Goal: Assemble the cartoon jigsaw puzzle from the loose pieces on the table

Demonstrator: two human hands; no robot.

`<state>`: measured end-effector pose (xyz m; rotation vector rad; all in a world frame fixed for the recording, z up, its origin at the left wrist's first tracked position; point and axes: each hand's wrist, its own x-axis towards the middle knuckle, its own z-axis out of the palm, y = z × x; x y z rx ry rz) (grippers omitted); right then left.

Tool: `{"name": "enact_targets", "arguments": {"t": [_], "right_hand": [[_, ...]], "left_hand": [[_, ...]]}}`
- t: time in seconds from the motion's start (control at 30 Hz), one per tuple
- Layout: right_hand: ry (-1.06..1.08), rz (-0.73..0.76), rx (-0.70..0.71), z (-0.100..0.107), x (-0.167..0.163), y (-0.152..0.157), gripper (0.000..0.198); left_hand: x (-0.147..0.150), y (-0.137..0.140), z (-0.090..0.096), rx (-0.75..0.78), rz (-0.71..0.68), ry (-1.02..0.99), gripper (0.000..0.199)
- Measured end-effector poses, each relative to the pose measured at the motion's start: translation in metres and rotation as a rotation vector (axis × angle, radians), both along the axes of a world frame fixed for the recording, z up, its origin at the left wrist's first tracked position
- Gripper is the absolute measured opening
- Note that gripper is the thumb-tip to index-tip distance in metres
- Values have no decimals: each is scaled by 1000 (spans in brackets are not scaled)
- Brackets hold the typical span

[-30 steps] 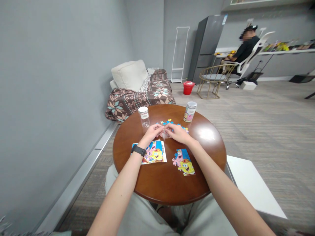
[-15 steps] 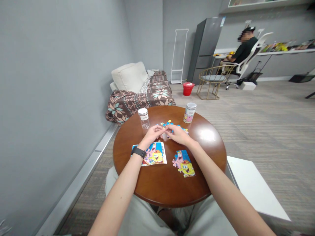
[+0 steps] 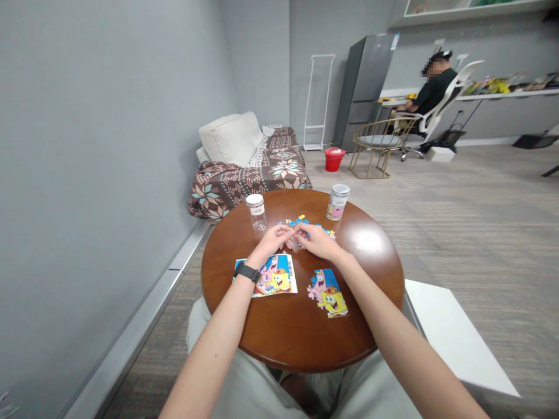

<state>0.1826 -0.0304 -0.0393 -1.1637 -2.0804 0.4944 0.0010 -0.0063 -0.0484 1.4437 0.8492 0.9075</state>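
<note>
My left hand point(image 3: 276, 238), with a black band on its wrist, and my right hand point(image 3: 315, 240) meet fingertip to fingertip over the middle of the table. Both have their fingers bent and pinched together; whatever lies between them is too small or hidden to name. Just behind and beneath the fingers lie loose jigsaw puzzle pieces point(image 3: 301, 220), partly covered by the hands. A partly joined jigsaw puzzle point(image 3: 331, 297) with a yellow and a pink cartoon figure rests near my right forearm. Under my left wrist is a printed picture sheet point(image 3: 282, 281) of similar figures.
On the round wooden table point(image 3: 288, 337) stand a clear jar point(image 3: 257, 216) with a white lid and a printed can point(image 3: 338, 203). A white box-like surface point(image 3: 458, 331) is at the right. Beyond are a covered sofa point(image 3: 248, 174), a red bin point(image 3: 334, 159) and a seated person point(image 3: 437, 90).
The hands stay together over the loose pieces, with only slight finger movement. The whole view has shifted slightly; the puzzle, sheet and jars keep their places on the table.
</note>
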Motion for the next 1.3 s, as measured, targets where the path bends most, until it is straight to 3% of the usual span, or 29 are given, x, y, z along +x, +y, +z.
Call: {"name": "enact_targets", "arguments": {"t": [0.43,0.7,1.3], "right_hand": [[75,28,-49,0,-1,-1,10],[63,37,-9,-8,0,4,15],[86,49,-31,-5,-1,1,11]], "left_hand": [[-2,-4,5,-20,33,-25,38],[-1,-3,1,-52,48,-70,40],[-3,-4,6,-6,109,-94,41]]}}
